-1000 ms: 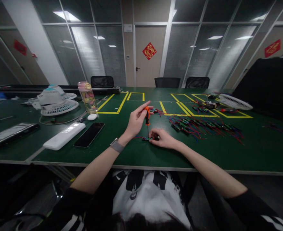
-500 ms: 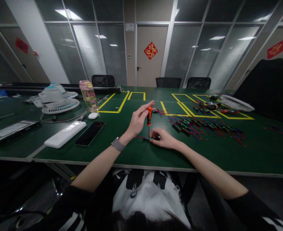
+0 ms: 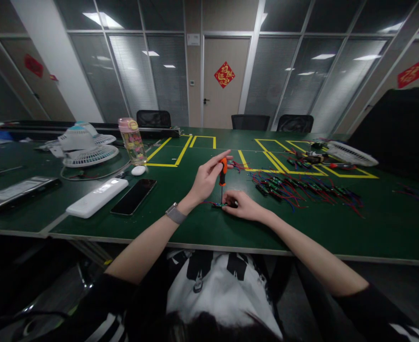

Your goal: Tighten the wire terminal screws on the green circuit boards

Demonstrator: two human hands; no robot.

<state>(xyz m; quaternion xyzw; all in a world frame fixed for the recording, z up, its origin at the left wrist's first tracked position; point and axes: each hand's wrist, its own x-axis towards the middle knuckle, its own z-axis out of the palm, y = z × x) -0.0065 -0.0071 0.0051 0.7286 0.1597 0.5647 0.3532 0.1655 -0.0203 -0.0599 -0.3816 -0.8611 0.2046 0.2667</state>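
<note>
- Board (image 3: 215, 205): lying on the table (image 3: 195, 232) at the screwdriver's (image 3: 223, 172) foot, a wire (image 3: 208, 203) trailing left; exact tip contact too small to tell.
- Right hand (image 3: 242, 205): pinching the board just right of the screwdriver's shaft, probably steadying it.
- Left hand (image 3: 205, 179): gripping the screwdriver by thumb and fingers, holding it near upright, seemingly for straight-down pressure.
- Phone (image 3: 134, 196): lying left of the screwdriver, apparently clear of the hands.
- Other boards (image 3: 277, 184): lying bunched right of the screwdriver, likely for easy reach.
- Bottle (image 3: 133, 144): standing beyond the screwdriver, leftward.
</note>
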